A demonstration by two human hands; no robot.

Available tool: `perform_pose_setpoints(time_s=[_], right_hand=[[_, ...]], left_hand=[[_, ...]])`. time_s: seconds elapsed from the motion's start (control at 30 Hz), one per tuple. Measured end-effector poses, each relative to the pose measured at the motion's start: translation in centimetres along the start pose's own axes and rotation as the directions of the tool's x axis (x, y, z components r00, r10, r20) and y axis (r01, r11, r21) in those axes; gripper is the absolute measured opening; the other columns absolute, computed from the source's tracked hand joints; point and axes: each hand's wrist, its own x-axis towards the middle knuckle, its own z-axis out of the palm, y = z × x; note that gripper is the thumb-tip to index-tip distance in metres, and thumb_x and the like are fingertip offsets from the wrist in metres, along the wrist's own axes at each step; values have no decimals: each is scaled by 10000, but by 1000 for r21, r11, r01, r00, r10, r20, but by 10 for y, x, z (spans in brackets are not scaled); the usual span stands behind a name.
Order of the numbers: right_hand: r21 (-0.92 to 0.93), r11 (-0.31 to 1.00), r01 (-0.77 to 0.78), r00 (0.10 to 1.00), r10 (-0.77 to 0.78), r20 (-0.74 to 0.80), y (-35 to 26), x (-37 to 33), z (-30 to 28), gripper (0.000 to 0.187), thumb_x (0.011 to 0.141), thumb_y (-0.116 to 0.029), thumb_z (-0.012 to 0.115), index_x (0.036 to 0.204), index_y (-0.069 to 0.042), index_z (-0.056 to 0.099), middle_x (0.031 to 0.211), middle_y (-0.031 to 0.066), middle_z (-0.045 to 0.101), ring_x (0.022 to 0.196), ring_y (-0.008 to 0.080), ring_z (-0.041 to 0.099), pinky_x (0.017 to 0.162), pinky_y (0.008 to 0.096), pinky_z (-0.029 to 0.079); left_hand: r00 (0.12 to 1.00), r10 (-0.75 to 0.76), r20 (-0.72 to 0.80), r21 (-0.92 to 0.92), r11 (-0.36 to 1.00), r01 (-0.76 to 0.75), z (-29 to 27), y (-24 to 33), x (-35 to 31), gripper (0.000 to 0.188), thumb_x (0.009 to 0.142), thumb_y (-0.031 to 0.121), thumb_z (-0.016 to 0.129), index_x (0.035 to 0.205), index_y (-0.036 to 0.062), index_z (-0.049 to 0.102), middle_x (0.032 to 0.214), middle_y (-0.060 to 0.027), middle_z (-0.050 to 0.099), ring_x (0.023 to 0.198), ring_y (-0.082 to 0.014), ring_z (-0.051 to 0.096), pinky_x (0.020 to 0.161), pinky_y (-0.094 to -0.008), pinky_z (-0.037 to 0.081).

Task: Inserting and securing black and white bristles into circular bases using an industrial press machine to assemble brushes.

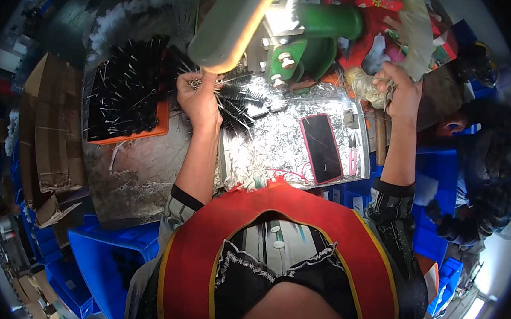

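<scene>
My left hand (199, 100) is closed around a bundle of black wire brushes (235, 107), their wire loops showing by the thumb and their bristles fanning to the right. To its left, an orange tray (143, 137) is heaped with more black brushes (126, 86). My right hand (403, 94) is raised on the right, its fingers curled against a pale crumpled wrapping (366, 87); what lies inside the wrapping is hidden. Between the hands stands a green machine (287, 60) with bolts, beneath a lit lamp (233, 26).
A phone (321, 148) with a pink edge lies on a bright metal tray (231, 157) strewn with wire bits, beside small snips (352, 155). A wooden handle (380, 136) sticks out at the tray's right. Blue bins (111, 238) and a cardboard box (60, 126) flank the bench. Another person (488, 172) sits at right.
</scene>
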Motion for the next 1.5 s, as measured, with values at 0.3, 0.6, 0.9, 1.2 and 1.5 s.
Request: perform_pose_setpoints(time_s=[0.3, 0.6, 0.9, 1.2, 1.5], right_hand=[[-187, 982, -39, 998, 30, -51, -31, 2, 9, 169, 714, -140, 628, 679, 15, 568, 540, 102, 527, 429, 171, 504, 431, 267, 393], [-37, 981, 188, 982, -189, -17, -10, -2, 13, 148, 706, -100, 637, 632, 3, 562, 537, 87, 546, 420, 149, 496, 432, 264, 386], [38, 987, 155, 988, -154, -28, 56, -16, -2, 181, 749, -129, 638, 812, 30, 580, 755, 111, 611, 644, 149, 578, 599, 278, 459], [-268, 916, 297, 880, -154, 449, 41, -107, 69, 143, 820, -131, 590, 855, 5, 617, 803, 74, 629, 757, 132, 586, 692, 253, 456], [-379, 700, 605, 461, 80, 884, 58, -118, 150, 655, 701, -519, 588, 757, 132, 543, 798, 305, 537, 743, 390, 536, 696, 434, 439]], left_hand=[[1000, -18, -2, 42, 999, 18, -1, -11, 8, 277, 735, -36, 678, 798, 53, 424, 758, -83, 557, 635, -150, 573, 608, -251, 499], [999, 15, -48, 57, 998, -13, -6, -5, 4, 269, 723, -45, 682, 791, 52, 440, 762, -73, 556, 630, -127, 554, 611, -229, 483], [999, -4, 43, 39, 999, 2, -10, 2, -10, 220, 741, -47, 646, 787, 31, 446, 818, -99, 531, 665, -152, 569, 517, -263, 519], [997, -7, 72, -2, 1000, 8, -21, 18, -27, 239, 745, -66, 628, 808, 44, 425, 851, -107, 523, 674, -149, 555, 502, -248, 518], [985, 157, 68, 107, 981, -164, -25, 20, -46, 243, 744, -85, 613, 803, 42, 414, 803, -114, 539, 610, -136, 532, 450, -220, 480]])
